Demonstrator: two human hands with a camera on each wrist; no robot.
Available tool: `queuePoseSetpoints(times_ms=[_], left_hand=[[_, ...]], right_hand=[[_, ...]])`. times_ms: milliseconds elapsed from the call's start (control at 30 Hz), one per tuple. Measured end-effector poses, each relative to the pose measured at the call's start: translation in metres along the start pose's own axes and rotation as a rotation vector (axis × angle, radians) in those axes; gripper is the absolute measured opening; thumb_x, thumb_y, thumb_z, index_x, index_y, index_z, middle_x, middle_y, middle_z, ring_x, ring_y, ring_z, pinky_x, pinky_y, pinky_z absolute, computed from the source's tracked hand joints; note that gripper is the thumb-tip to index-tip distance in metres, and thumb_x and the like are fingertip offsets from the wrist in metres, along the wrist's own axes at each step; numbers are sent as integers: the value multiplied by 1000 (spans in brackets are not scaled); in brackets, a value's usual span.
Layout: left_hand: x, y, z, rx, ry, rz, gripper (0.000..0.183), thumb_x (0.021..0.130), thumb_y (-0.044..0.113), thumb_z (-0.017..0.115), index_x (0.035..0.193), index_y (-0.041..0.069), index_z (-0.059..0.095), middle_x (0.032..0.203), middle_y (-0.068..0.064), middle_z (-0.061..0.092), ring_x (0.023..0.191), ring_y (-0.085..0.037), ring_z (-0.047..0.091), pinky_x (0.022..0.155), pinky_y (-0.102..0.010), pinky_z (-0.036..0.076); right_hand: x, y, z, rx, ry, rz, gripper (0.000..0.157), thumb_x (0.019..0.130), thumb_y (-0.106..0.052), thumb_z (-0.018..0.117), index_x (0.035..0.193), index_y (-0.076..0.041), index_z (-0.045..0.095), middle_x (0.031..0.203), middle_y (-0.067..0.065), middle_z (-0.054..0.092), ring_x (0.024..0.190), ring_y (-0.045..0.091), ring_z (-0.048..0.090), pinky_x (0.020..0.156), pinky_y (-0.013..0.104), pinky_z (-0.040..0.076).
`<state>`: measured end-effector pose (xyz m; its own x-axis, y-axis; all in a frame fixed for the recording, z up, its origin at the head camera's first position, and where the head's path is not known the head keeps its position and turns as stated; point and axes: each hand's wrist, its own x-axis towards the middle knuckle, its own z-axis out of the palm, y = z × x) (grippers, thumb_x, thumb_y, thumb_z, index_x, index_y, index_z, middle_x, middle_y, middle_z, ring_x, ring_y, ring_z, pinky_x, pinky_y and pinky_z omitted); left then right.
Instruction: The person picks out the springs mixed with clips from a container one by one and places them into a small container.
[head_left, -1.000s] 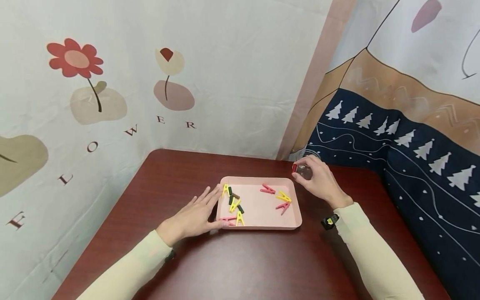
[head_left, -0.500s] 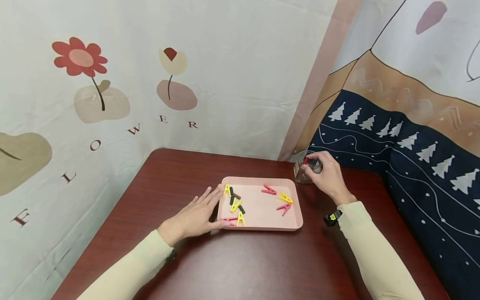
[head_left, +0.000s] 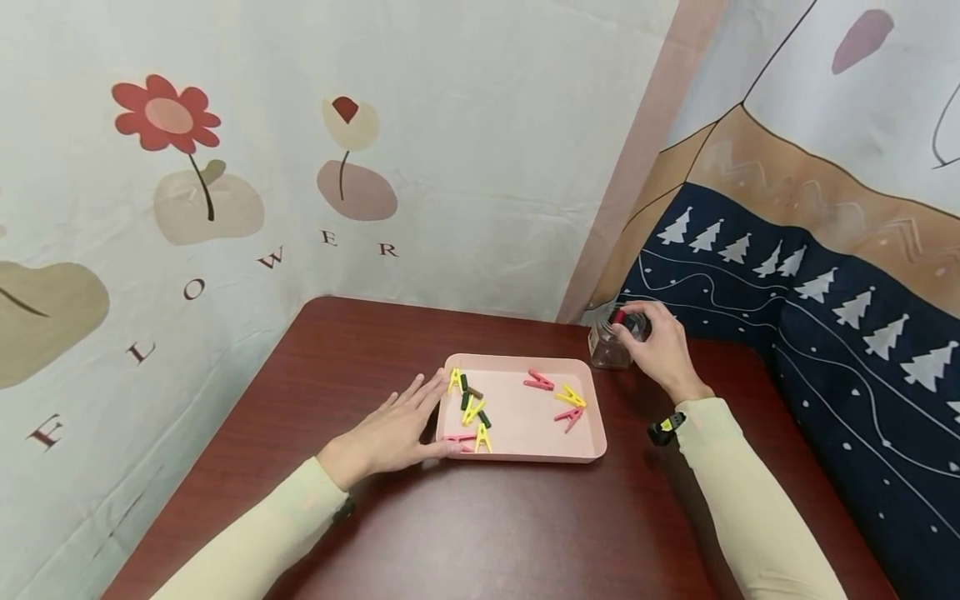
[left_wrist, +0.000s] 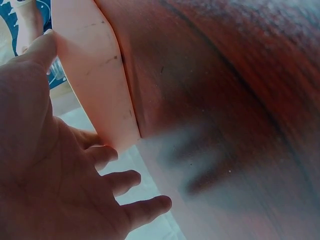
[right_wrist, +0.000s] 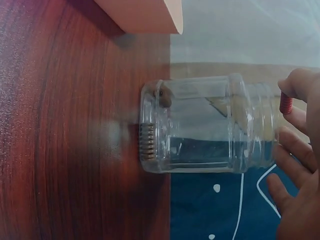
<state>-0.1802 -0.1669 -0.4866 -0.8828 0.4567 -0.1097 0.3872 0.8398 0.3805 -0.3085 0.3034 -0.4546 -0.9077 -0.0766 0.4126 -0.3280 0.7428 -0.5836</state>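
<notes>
My right hand (head_left: 663, 346) pinches a small red spring (right_wrist: 286, 103) between thumb and fingertip, right at the mouth of a clear jar (right_wrist: 200, 125). Its other fingers spread beside the jar's neck. Inside, at the bottom, lie a brown coiled spring (right_wrist: 147, 141) and another brownish piece (right_wrist: 165, 95). With fingers spread straight, my left hand (head_left: 390, 429) rests against the left side of a pink tray (head_left: 525, 455), its thumb at the near corner. Yellow clothespins (head_left: 474, 411), several dark green springs (head_left: 483, 420) and a brown spring (head_left: 474, 392) lie in the tray's left part.
Pink clothespins (head_left: 538, 381) and a yellow one (head_left: 572, 395) lie in the tray's right part. The jar stands near the back edge of the brown table (head_left: 495, 533). Behind are a white printed curtain (head_left: 480, 167) and a dark blue one (head_left: 720, 275).
My right hand has shifted slightly right, bringing the red spring from in front of the jar to over its mouth. The left hand has stayed at the tray.
</notes>
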Motion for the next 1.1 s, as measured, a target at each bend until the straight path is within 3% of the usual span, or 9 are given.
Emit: queuePoseSetpoints(times_ms=[433, 833, 1100], left_hand=[[-1, 2, -1, -10, 3, 10, 116, 106, 77, 72, 188, 11, 22, 199, -9, 15, 183, -47, 21, 140, -78, 30], [-1, 2, -1, -16, 1, 0, 118, 105, 79, 70, 189, 15, 16, 199, -6, 13, 183, -47, 19, 141, -77, 29], [-1, 0, -1, -6, -3, 15, 115, 106, 78, 70, 187, 11, 24, 199, -10, 14, 182, -47, 22, 140, -77, 31]], right_hand=[[4, 9, 1, 30, -36, 77, 44, 113, -28, 79, 149, -4, 72, 167, 27, 63, 157, 53, 59, 129, 71, 50], [1, 8, 3, 49, -26, 115, 49, 114, -29, 79, 155, -4, 68, 166, 26, 65, 153, 50, 64, 128, 68, 52], [0, 7, 3, 51, -16, 120, 57, 113, -31, 81, 160, -6, 64, 162, 28, 69, 149, 50, 67, 128, 68, 53]])
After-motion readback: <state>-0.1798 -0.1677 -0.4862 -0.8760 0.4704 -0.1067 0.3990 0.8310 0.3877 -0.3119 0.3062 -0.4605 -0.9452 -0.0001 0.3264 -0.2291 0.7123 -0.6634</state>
